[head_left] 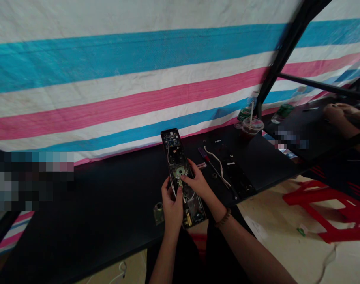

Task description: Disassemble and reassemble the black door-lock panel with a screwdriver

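A long black device housing with its inside exposed (175, 157) is held tilted over the near edge of the table. A blue circuit board (171, 141) sits at its far end, white wires run along it, and a brass-coloured cylinder (188, 217) lies at its near end. My left hand (171, 201) grips the housing's left side, thumb on the parts inside. My right hand (197, 181) holds the right side, with its thumb beside a round metal part (180, 171) in the middle. What the thumbs press on is too small to make out. A metal plate (158, 213) lies left of my left hand.
Right of the housing lie a screwdriver (204, 154), a white cable (217, 157) and a long black panel (235, 169). A plastic cup with a straw (252, 126) and a bottle (244, 114) stand at the back right. Another person's hands (338, 112) are over the neighbouring table, near a red stool (325, 205).
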The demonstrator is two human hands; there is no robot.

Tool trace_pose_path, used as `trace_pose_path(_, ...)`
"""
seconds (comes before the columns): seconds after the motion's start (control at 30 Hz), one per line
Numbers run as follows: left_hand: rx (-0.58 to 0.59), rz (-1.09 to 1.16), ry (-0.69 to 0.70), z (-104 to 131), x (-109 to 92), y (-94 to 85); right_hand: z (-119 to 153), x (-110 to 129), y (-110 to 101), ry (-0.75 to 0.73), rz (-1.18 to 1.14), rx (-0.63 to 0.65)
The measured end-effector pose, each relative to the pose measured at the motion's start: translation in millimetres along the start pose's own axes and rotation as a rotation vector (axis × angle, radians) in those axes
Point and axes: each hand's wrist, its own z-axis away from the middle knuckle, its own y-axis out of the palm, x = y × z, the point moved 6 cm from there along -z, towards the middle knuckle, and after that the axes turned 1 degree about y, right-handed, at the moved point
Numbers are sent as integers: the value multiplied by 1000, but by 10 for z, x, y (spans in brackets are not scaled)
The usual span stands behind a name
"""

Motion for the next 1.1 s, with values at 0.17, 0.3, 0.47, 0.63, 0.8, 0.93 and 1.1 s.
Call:
trace_pose_path(0.17, -5, 4, -20, 1, 7, 1, 37, -16, -34, 4, -39, 3)
trace_pose_path(0.3, -27, 22, -39, -2, 23, -7, 48, -36, -58, 7, -46, -15)
trace_pose_path(0.47, -91, 73, -20, -21, 66, -81, 49, -24, -80, 6, -44, -49)
trace_pose_path(0.63, -84, 126, -40, -53, 168, -114, 74, -10, -149, 36, 32, -161)
trace_pose_path(0.8, -75, 151, -35, -46, 144, -109, 75, -19, -137, 38, 22, -144)
trace_pose_path(0.93, -86, 154, -47, -34, 116, -125, 71, -53, -143, 47, 7, -132)
trace_pose_path(1.1, -87, 163, -37, -17, 32, -125, 73, -57, -158, 58, -20, -117)
